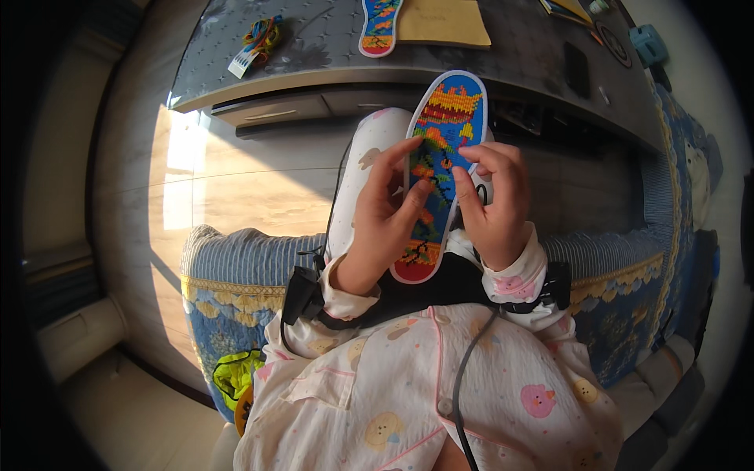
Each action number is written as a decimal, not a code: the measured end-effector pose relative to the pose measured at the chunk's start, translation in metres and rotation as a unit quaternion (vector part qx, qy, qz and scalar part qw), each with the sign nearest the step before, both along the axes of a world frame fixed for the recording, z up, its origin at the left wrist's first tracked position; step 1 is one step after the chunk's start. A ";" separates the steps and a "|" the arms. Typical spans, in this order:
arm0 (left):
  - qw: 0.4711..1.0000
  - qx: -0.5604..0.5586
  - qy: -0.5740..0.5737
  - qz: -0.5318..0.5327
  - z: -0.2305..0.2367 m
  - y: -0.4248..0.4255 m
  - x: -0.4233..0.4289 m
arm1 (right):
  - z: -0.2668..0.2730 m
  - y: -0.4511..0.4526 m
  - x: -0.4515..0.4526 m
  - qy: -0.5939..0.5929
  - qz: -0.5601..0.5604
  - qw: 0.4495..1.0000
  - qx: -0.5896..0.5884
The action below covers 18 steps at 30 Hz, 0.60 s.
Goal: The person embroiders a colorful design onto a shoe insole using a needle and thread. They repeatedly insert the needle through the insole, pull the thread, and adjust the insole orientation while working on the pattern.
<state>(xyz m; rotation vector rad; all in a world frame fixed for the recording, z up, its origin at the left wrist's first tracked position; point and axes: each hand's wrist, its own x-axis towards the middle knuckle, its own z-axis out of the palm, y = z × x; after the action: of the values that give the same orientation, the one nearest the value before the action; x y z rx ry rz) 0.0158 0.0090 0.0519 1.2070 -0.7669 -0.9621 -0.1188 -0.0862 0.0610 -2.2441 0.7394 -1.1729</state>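
Observation:
An embroidered insole (436, 176) with a white border is held up in front of me, tilted above my lap. It carries a blue ground, orange flowers, dark stems and a red and yellow motif near its upper end. My left hand (386, 206) grips its left side, thumb and index finger over the stitched face and the other fingers partly hidden behind. On the opposite side, my right hand (498, 197) has its thumb and index fingertips at the insole's right edge, slightly apart. Whether a needle or thread lies between them is too small to tell.
A second insole (380, 29) lies on the dark patterned table (318, 47) beside a yellowish paper sheet (445, 23). Bundled colored threads (262, 38) rest to the left, a black phone (576, 69) to the right. A black cable (462, 382) runs down my front.

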 end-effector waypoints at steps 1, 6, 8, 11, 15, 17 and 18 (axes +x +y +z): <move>1.000 -0.001 -0.011 -0.001 -0.001 -0.001 -0.001 | 0.003 0.000 0.003 0.021 0.012 0.999 -0.038; 0.998 0.004 -0.050 -0.023 -0.002 0.002 0.000 | 0.005 -0.002 0.017 0.046 0.065 0.993 -0.087; 0.999 0.018 -0.036 -0.009 -0.004 0.002 0.001 | 0.004 0.002 0.020 -0.017 0.101 0.993 0.050; 0.999 0.015 -0.002 0.036 -0.009 0.000 0.003 | 0.003 0.008 0.015 -0.127 0.152 0.906 0.375; 0.996 -0.025 0.021 0.080 -0.016 -0.002 0.011 | 0.006 -0.003 0.000 -0.200 0.163 0.824 0.505; 0.992 -0.023 0.072 0.100 -0.016 0.000 0.015 | 0.006 -0.007 -0.004 -0.250 0.120 0.822 0.497; 0.994 -0.036 0.054 0.093 -0.016 -0.001 0.015 | 0.006 -0.006 -0.004 -0.249 0.101 0.830 0.488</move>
<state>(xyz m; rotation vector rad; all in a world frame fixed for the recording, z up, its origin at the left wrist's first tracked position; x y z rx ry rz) 0.0309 0.0080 0.0361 1.1325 -0.5882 -0.8313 -0.1233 -0.0921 0.0674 -1.0670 0.6427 -0.8949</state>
